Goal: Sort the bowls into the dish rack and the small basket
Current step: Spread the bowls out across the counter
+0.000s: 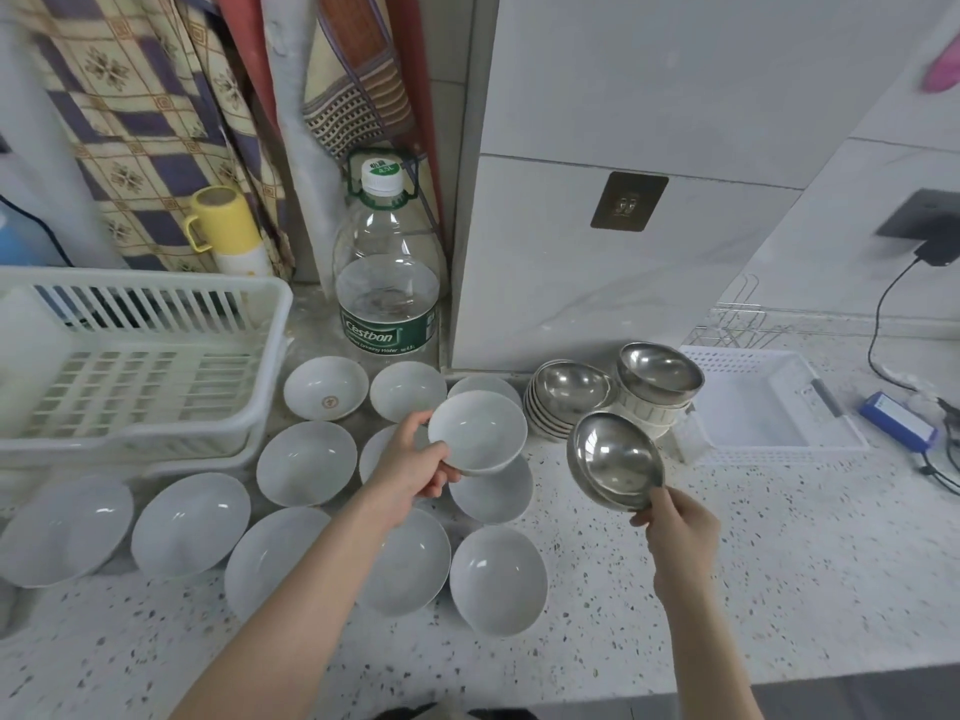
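My left hand [410, 462] grips a small white bowl [480, 431] by its left rim, lifted above the counter. My right hand [675, 527] pinches the near rim of a steel bowl [615, 459], held tilted above the counter. Several white bowls [306, 462] lie spread over the speckled counter below and to the left. A stack of steel bowls [569, 392] and another steel bowl on a white stack [660, 374] stand behind. The white dish rack [156, 366] is at the left. The small white basket [769, 407] is at the right.
A large water bottle [389, 288] stands at the back between rack and wall. A yellow flask [228, 231] is behind the rack. A blue device [898, 418] with cables lies right of the basket. A wire rack [737, 324] sits behind the basket.
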Demonstrator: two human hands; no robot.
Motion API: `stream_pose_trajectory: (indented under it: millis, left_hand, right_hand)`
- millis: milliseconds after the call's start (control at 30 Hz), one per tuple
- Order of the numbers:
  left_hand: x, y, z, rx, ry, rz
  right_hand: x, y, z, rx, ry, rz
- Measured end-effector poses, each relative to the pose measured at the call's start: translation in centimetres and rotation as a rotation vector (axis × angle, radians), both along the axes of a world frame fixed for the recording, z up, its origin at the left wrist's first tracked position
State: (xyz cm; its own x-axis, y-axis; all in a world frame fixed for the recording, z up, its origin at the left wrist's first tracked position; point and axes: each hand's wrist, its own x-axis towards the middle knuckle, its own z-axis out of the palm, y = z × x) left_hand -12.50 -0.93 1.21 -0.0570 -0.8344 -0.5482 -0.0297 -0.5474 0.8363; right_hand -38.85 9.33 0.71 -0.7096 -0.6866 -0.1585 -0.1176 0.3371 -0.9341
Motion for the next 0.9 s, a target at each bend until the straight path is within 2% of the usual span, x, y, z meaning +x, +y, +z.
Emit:
stream_pose_trajectory:
  millis: [133,333,900]
  left_hand:
    - [0.5,1.6,-0.3,0.027,0.067,0.004]
    - [1.9,2.8,-0.8,0.066,0.078,0.007]
    - [4.2,4.2,-0.7,0.069,0.031,-0.04]
  right_hand:
    - [-0.1,1.1,-2.3,0.123,0.093,-0.006]
    - [1.2,-0.8,-4.4,0.287,0.103,0.046]
    - [3.8,-1.7,-6.2,0.363,-0.185,0.001]
